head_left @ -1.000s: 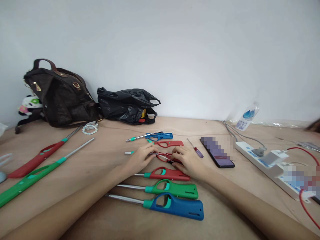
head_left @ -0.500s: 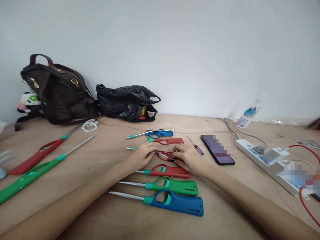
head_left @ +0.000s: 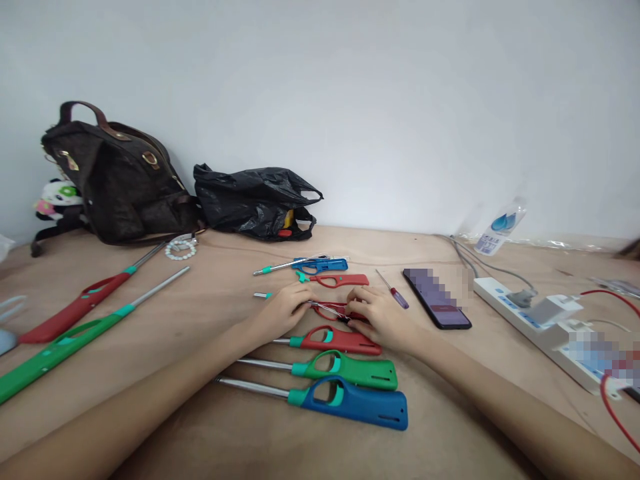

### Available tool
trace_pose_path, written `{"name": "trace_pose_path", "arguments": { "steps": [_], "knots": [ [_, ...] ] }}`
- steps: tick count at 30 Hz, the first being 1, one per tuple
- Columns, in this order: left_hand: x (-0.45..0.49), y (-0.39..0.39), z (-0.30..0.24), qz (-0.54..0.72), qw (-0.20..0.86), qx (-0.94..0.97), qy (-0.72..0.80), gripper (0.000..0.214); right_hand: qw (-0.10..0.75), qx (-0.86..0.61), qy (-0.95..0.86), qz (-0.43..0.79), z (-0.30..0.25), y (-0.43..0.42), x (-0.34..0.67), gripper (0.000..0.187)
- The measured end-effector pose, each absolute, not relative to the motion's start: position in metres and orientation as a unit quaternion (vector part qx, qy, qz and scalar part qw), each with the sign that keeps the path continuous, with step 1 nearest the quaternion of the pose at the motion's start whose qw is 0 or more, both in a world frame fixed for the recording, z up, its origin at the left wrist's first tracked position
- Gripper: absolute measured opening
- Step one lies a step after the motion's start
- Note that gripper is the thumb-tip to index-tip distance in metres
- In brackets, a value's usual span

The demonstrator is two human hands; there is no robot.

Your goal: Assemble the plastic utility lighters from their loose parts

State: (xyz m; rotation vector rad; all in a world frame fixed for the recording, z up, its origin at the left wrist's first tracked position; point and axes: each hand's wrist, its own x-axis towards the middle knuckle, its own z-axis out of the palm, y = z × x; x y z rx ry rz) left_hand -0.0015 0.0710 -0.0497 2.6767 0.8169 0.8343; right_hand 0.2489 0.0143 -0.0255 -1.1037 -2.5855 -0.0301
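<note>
In the head view an opened red lighter shell (head_left: 327,313) lies between my hands, much of it covered by them. My left hand (head_left: 286,310) is closed over the lighter's metal tube (head_left: 261,295), whose tip sticks out beyond the knuckles. A thin pale wire (head_left: 323,307) runs from those fingertips toward my right hand (head_left: 383,319). The right fingers are closed around a small black part (head_left: 344,319) by the shell. Nearer me lie a whole red lighter (head_left: 340,340), a green lighter (head_left: 365,372) and a blue lighter (head_left: 367,403), side by side.
Beyond the hands are a red half shell (head_left: 345,279), an opened blue lighter (head_left: 320,265) and a screwdriver (head_left: 399,297). A phone (head_left: 437,300) and a power strip (head_left: 530,330) lie right. Red (head_left: 75,310) and green (head_left: 65,350) lighters lie left, before a backpack (head_left: 120,180).
Both hands keep nearly the same pose at the red lighter. The whole view has shifted very slightly; no object has visibly changed place on the table.
</note>
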Motion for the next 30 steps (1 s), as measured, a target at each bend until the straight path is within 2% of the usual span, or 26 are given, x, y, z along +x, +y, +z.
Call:
{"name": "trace_pose_path", "arguments": {
  "steps": [15,21,30],
  "knots": [
    [-0.001,0.067,-0.046,0.276,0.109,0.91,0.289,0.023,0.159,-0.417,-0.891,-0.077,-0.03,0.009,0.239,0.01],
    [0.0,0.068,-0.046,0.287,0.104,0.909,0.285,0.025,0.179,-0.425,-0.885,-0.065,-0.03,0.01,0.238,0.005],
    [-0.001,0.067,-0.044,0.311,0.109,0.907,0.263,0.034,0.192,-0.439,-0.876,-0.052,-0.028,0.011,0.237,0.01]
  ]
}}
